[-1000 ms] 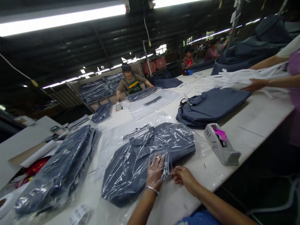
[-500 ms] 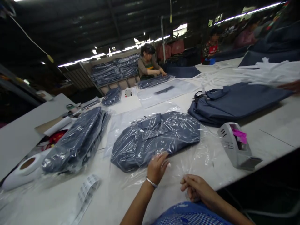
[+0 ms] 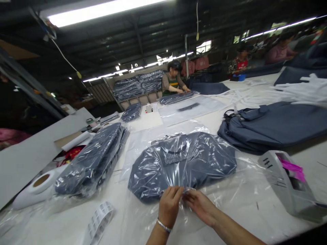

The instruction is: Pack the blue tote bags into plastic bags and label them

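Note:
A dark blue fabric bag (image 3: 153, 170) lies flat inside a clear plastic bag (image 3: 245, 170) on the white table. At its near edge, my left hand (image 3: 169, 204), with a silver bracelet at the wrist, is closed on the gathered plastic. Close beside it, my right hand (image 3: 200, 206) pinches the same plastic, fingertips almost meeting the left ones. Creases in the film run from the fingers up over the blue fabric. The fingertips are partly hidden by the film and by each other.
A grey tape dispenser (image 3: 288, 187) with pink tape stands at right, near an unwrapped blue bag (image 3: 278, 126). At left are a wrapped bag stack (image 3: 89, 160), a plastic roll (image 3: 38, 187) and a label strip (image 3: 99, 221). A co-worker (image 3: 175, 80) handles a wrapped bag across the table.
My right hand has moved up and left to join the left hand at the plastic. The film is now gathered between them. The view has shifted, with more ceiling visible.

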Demonstrator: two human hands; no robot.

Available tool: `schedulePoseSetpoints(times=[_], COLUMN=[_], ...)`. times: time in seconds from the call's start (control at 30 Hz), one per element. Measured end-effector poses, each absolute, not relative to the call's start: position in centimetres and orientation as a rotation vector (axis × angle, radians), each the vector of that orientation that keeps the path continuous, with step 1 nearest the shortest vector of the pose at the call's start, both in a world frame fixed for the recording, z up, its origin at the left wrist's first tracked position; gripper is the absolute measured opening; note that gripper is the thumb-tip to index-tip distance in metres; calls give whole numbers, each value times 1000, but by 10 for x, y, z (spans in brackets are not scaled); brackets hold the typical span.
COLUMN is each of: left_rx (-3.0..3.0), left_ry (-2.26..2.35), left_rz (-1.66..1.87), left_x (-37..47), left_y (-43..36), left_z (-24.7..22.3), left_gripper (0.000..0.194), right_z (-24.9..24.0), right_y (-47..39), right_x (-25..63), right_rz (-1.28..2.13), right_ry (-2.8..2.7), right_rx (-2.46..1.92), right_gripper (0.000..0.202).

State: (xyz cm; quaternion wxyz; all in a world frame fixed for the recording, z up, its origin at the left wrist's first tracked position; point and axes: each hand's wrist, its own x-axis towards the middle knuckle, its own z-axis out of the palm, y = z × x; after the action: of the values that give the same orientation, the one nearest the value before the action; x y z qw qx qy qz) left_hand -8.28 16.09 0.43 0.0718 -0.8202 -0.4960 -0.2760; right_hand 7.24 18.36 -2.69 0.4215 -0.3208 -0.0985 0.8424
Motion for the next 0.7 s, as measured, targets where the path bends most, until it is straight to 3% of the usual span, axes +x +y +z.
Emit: schedulePoseSetpoints(times=[0.13,0.33,0.4,0.53,0.7], left_rx=[-2472,-2443,-2443,-2482,-2526], left_ry=[-1441,-1607,-1661,-1651,-1451], left_rz=[-1083,-1187,-1169,-1048,-833], left_x=[-74,-84,-91,-103,-119], left_y=[140,124,122,119,125], left_z=[-11,-28,-34,-45,-46], left_gripper=[30,31,33,37,34], right_z=[-27,-6,-2,1,3], right_y=[192,192,186,173,182], right_x=[59,68,87,133,180], right_rz=[1994,2056,2107,2068,1700], right_ry=[-523,-677,-614,-421,-91], right_rx=[-818,-781,-773,-833,-1036], right_gripper=[8,6,8,31,21])
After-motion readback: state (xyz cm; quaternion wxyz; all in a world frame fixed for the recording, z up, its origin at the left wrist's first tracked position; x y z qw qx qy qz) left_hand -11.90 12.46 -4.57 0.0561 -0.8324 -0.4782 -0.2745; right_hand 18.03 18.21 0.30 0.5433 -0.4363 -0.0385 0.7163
